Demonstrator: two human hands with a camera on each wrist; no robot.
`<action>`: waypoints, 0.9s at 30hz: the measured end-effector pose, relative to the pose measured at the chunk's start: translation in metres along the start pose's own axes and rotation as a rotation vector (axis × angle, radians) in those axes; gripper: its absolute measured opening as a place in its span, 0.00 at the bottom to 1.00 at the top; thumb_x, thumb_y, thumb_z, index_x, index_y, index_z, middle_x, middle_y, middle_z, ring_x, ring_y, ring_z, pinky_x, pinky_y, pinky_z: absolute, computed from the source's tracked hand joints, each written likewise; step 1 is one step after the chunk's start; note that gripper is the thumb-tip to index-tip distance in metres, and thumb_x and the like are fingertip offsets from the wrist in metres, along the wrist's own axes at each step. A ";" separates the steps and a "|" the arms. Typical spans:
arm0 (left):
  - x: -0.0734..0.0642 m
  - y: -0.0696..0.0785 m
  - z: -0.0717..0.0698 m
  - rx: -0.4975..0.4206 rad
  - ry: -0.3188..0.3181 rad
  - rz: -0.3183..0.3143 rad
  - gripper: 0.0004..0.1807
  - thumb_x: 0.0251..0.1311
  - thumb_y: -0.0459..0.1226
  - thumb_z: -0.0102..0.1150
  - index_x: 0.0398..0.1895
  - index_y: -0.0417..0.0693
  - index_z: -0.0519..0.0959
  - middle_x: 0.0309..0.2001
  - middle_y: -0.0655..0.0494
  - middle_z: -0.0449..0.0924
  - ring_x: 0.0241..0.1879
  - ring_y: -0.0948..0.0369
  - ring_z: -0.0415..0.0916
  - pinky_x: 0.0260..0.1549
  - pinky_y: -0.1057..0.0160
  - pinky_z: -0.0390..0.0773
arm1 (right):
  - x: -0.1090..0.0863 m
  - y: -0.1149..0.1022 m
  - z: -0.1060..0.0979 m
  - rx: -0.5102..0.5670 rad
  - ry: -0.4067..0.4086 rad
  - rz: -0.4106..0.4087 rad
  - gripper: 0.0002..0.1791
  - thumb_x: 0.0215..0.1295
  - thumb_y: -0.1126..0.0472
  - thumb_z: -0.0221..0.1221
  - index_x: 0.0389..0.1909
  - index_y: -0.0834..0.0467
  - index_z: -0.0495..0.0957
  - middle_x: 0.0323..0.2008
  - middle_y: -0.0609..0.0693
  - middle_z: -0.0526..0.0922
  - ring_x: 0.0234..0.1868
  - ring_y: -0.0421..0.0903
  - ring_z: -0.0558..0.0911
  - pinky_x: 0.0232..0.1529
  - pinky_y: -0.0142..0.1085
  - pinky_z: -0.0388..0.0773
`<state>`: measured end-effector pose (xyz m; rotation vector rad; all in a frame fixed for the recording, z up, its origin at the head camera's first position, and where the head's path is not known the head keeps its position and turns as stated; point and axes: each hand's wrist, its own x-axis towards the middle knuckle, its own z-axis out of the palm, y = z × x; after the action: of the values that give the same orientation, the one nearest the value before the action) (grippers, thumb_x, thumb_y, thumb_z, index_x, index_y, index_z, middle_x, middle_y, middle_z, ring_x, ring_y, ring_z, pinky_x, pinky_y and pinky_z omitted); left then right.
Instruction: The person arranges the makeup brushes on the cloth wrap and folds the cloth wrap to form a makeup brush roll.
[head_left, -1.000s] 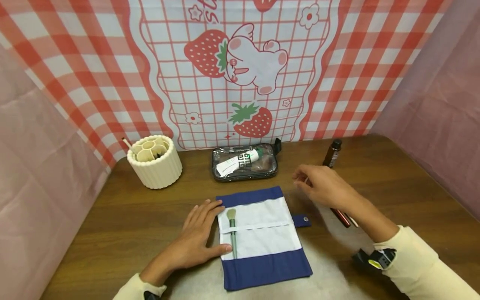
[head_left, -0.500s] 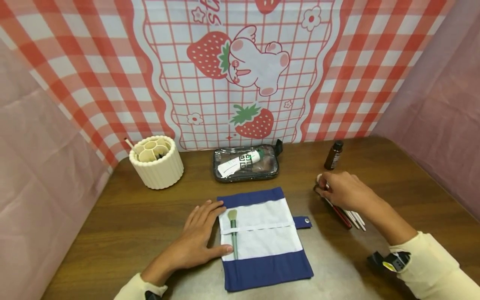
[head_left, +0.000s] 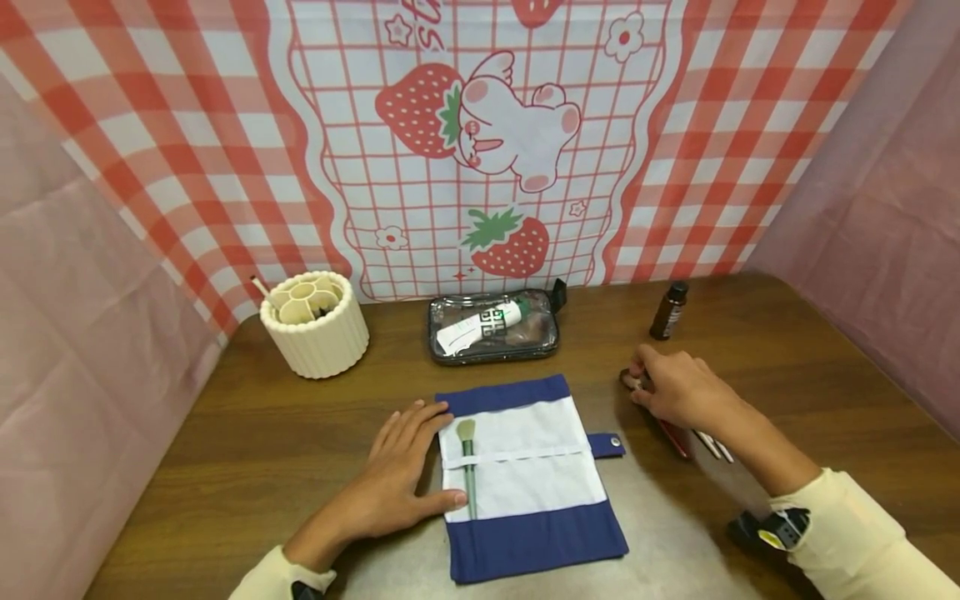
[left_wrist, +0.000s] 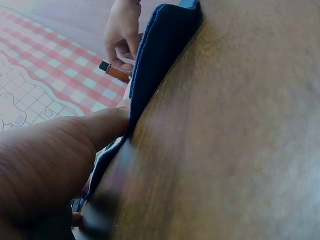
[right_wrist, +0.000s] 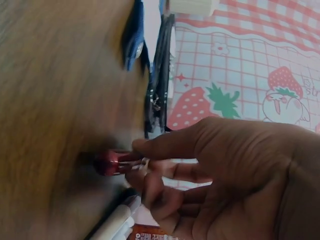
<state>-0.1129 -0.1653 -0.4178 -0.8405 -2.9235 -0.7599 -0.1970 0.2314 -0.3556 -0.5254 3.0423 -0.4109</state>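
My left hand (head_left: pixel 393 475) lies spread along the left edge of a blue and white cloth brush roll (head_left: pixel 525 483), its fingertips and thumb resting on the cloth. One makeup brush (head_left: pixel 468 467) with a green handle and pale green bristles is tucked under the roll's white elastic band. To the right of the roll, my right hand (head_left: pixel 686 387) pinches a red-handled makeup brush (head_left: pixel 677 439) between thumb and fingers. In the right wrist view the red handle's rounded end (right_wrist: pixel 106 162) points away from the fingers. White-handled sticks (head_left: pixel 712 444) lie beneath this hand, partly hidden by it.
Behind the roll lies a clear zip pouch (head_left: pixel 493 327) with a white tube inside. A cream ribbed holder (head_left: pixel 317 333) stands at the back left. A small brown bottle (head_left: pixel 669 311) stands beyond my right hand. The roll's snap strap (head_left: pixel 606 445) sticks out rightward.
My right hand has moved right, away from the roll, and down to the sticks, where it now pinches the red-handled makeup brush. The left hand stays on the roll.
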 end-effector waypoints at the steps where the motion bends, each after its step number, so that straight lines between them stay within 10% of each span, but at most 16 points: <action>1: 0.000 0.000 0.000 0.000 0.000 -0.001 0.54 0.55 0.65 0.64 0.77 0.46 0.57 0.78 0.50 0.51 0.78 0.45 0.41 0.73 0.41 0.39 | 0.001 -0.001 0.000 0.014 0.017 -0.011 0.17 0.60 0.59 0.70 0.44 0.57 0.74 0.25 0.47 0.77 0.23 0.44 0.74 0.22 0.40 0.71; 15: 0.000 0.000 0.000 -0.001 -0.003 -0.005 0.54 0.55 0.65 0.64 0.77 0.45 0.57 0.78 0.50 0.51 0.78 0.45 0.41 0.73 0.41 0.39 | 0.019 -0.022 -0.013 0.205 0.218 -0.071 0.19 0.67 0.59 0.64 0.54 0.65 0.76 0.37 0.54 0.85 0.36 0.49 0.84 0.35 0.46 0.81; 27: 0.000 0.000 0.000 -0.002 0.005 0.003 0.54 0.55 0.65 0.65 0.77 0.45 0.58 0.78 0.50 0.52 0.78 0.45 0.41 0.73 0.41 0.39 | 0.043 -0.043 -0.007 0.426 0.231 -0.072 0.20 0.70 0.55 0.63 0.58 0.61 0.78 0.42 0.54 0.85 0.40 0.49 0.84 0.38 0.43 0.80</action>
<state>-0.1126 -0.1653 -0.4173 -0.8414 -2.9166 -0.7634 -0.2243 0.1798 -0.3366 -0.5923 3.0064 -1.1620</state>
